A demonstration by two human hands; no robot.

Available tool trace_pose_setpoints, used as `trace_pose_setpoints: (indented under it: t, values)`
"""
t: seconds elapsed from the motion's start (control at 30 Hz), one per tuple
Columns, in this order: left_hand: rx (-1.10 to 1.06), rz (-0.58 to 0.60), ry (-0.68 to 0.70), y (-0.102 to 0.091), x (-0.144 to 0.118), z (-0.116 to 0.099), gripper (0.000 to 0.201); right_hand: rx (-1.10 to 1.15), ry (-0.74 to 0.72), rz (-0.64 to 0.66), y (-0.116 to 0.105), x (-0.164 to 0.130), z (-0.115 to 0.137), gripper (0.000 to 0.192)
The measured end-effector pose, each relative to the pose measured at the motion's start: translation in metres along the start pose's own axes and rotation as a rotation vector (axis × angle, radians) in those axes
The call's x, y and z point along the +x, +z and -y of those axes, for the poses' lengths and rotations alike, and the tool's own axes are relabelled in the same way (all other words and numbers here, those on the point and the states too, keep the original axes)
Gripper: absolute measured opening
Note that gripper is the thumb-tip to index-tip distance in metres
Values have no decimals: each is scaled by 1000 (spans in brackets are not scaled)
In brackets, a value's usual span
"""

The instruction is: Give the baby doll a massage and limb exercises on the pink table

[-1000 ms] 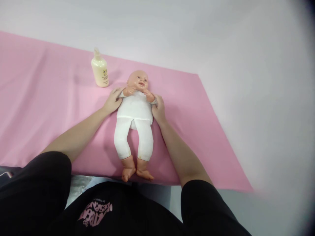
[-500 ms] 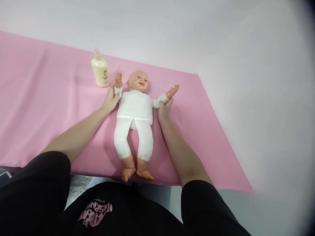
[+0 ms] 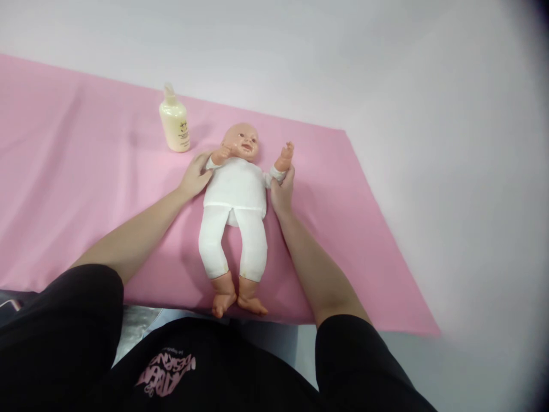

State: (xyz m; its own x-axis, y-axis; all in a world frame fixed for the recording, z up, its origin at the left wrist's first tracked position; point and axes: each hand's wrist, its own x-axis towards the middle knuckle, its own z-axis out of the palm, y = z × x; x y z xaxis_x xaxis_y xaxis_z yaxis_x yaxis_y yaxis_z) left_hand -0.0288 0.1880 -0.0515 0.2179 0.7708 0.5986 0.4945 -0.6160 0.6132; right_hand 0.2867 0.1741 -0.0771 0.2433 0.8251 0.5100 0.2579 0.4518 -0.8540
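A baby doll (image 3: pixel 235 186) with a white cloth body lies on its back, head away from me and feet towards me. My left hand (image 3: pixel 196 177) is closed around the doll's arm on the left side, whose small hand (image 3: pixel 222 154) rests bent in by the chin. On the other side my right hand (image 3: pixel 283 189) grips the doll's other arm, which is bent with its hand (image 3: pixel 286 154) pointing up. Some of my fingers are hidden behind the doll's sleeves.
Pink cloth (image 3: pixel 103 171) covers the table under the doll. Beyond my left hand stands a cream-coloured pump bottle (image 3: pixel 175 126). The doll's feet (image 3: pixel 224 294) lie close to the table's near edge. A white surface (image 3: pixel 429 143) spreads behind and to the right.
Both doll arms have been folded inward by my hands. The left one moved from upright beside the head to the chin; the right one swung from stretched outward to closer in.
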Motion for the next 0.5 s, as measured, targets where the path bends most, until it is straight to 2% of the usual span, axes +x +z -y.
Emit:
trace_pose_setpoints:
  t: [0.5]
  values:
    - [10, 2, 21, 0, 0, -2, 53, -60, -23, 33, 0, -1, 6, 54]
